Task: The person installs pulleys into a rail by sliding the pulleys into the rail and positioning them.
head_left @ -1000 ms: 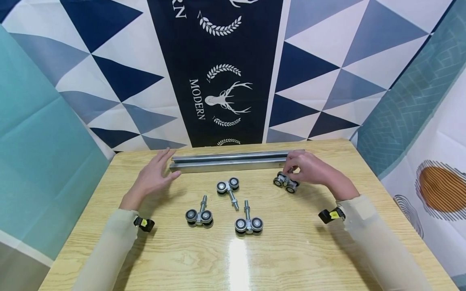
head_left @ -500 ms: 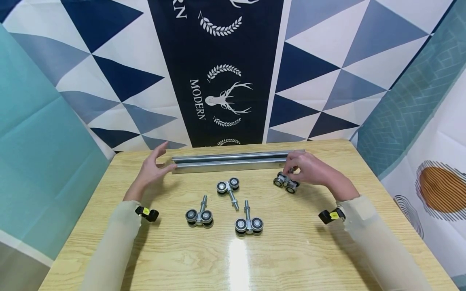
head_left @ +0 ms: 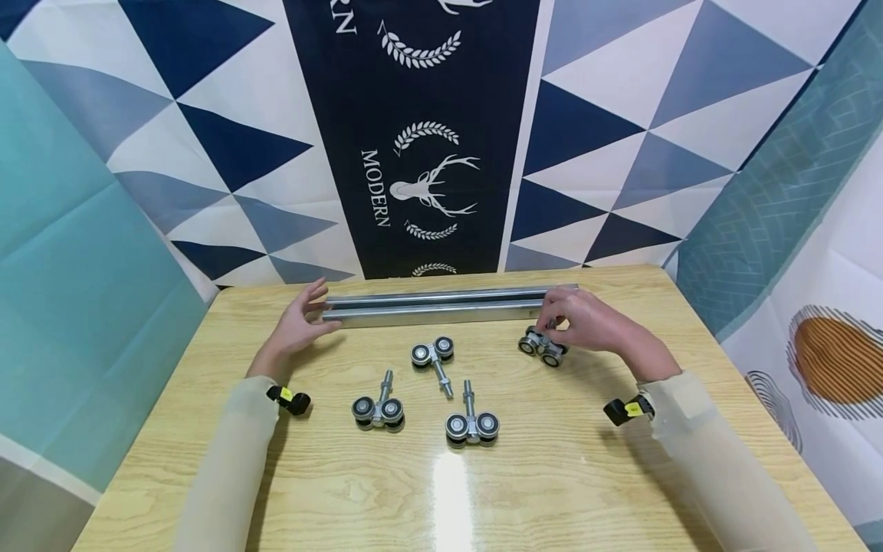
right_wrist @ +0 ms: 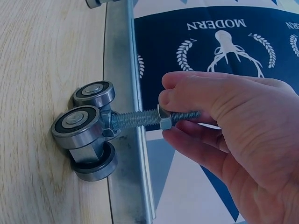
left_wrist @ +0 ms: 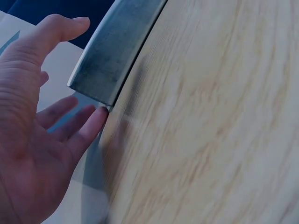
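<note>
A long metal channel rail (head_left: 434,314) lies across the back of the table. My left hand (head_left: 293,331) is at its left end, thumb apart from the curved fingers. In the left wrist view, one fingertip (left_wrist: 103,112) is right at the lower corner of the rail's end, and the thumb stands off to the side. My right hand (head_left: 586,318) pinches the threaded bolt (right_wrist: 135,119) of a trolley roller (head_left: 541,346) near its nut (right_wrist: 165,122). That roller's wheels (right_wrist: 77,126) are in front of the rail's right part.
Three more trolley rollers lie on the wooden table (head_left: 552,475): one roller (head_left: 432,354) near the rail, another roller (head_left: 378,412) at left, a third roller (head_left: 472,427) nearer me. A patterned cloth (head_left: 428,138) hangs behind the table.
My left forearm has shifted right, and the left hand has drawn away from the rail's end slightly, then closer around it. My right hand and its roller have stayed in place.
</note>
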The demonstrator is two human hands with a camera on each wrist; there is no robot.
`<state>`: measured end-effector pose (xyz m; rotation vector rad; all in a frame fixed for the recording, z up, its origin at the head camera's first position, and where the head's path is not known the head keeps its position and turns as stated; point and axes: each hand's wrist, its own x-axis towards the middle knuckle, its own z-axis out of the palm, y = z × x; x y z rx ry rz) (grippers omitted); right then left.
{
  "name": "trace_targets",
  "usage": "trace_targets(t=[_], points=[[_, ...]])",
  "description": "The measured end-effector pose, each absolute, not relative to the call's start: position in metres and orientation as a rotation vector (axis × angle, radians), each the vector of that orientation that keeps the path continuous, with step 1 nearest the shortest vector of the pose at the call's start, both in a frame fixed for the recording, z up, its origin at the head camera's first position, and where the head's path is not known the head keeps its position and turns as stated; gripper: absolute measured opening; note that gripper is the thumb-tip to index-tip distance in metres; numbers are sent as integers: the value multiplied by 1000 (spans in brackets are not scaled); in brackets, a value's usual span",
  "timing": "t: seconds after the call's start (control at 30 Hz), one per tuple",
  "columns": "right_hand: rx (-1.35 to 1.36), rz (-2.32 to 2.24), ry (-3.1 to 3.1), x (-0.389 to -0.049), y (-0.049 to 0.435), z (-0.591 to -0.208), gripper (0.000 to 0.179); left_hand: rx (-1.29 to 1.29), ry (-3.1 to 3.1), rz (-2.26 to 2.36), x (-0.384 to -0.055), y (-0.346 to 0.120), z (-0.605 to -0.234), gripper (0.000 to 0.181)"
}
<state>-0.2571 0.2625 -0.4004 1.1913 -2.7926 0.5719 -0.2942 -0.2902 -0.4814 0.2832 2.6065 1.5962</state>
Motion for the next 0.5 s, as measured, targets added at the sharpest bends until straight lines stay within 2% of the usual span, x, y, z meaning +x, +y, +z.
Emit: trace_targets(t=[0.2,0.5], points=[[1197,580,-2787,-257,263,-400,19,263,2624,1533,-298,-285,-485,100],[1192,599,-2790,-257,263,-401,19,284,2708,1388,-300,-287,-488,85]])
